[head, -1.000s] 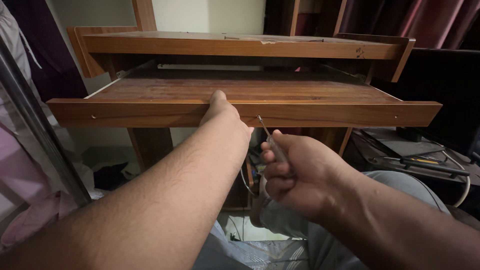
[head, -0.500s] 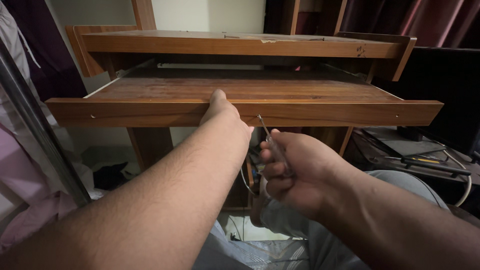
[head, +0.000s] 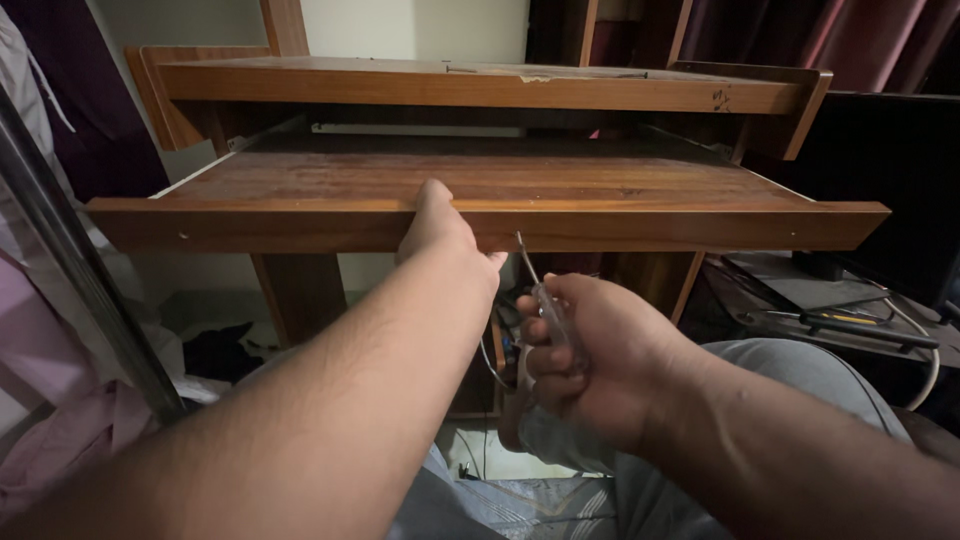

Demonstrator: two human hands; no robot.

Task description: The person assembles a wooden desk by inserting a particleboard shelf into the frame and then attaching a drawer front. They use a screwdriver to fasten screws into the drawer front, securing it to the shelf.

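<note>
The front edge of the pull-out wooden desk tray [head: 480,225] is gripped by the left hand [head: 440,228]. A screwdriver [head: 540,290] is clenched in the right hand [head: 590,350], just below that edge.

Clutter around a wooden counter in a dim room

The counter's upper shelf [head: 480,88] is the landmark, a flat brown board with a chipped front edge. Left of it hang a dark purple cloth [head: 75,110] and, lower, pale pink fabric [head: 45,430] beside a slanting metal bar [head: 80,290]. Below it and to the left, a dark crumpled cloth [head: 215,350] lies on the floor by the wooden leg [head: 295,295]. To its right stands a black panel [head: 895,160], with reddish curtains [head: 800,35] above; lower right, a grey tray [head: 800,290] carries tools and a pale cable [head: 925,345].
</note>
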